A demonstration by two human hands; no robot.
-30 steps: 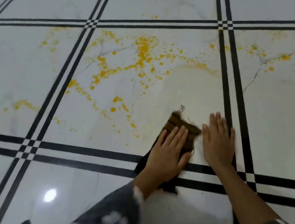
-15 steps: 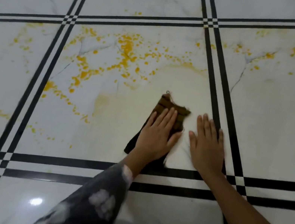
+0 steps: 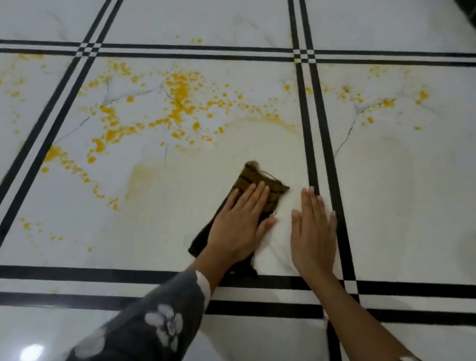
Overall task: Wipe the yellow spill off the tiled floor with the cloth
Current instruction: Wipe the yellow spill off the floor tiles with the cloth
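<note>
Head view: the left hand (image 3: 239,222) lies flat on the brown cloth (image 3: 257,180), fingers straight, gripping nothing. The right hand (image 3: 313,235) rests flat on bare tile just beside it. The cloth looks soft, light and limp, so palm pressure should drive it best. The yellow spill (image 3: 178,96) spreads far and left across the glossy, probably slick tiled floor (image 3: 418,196).

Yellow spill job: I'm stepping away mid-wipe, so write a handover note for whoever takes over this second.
Left hand flat, pressing the cloth to the tiled floor. Right hand flat on bare tile beside it.
Done: the patch around the cloth is wiped, with a faint yellow film.
Left: yellow spill drops beyond and left of the cloth, plus spots on the neighbouring tiles.
</note>
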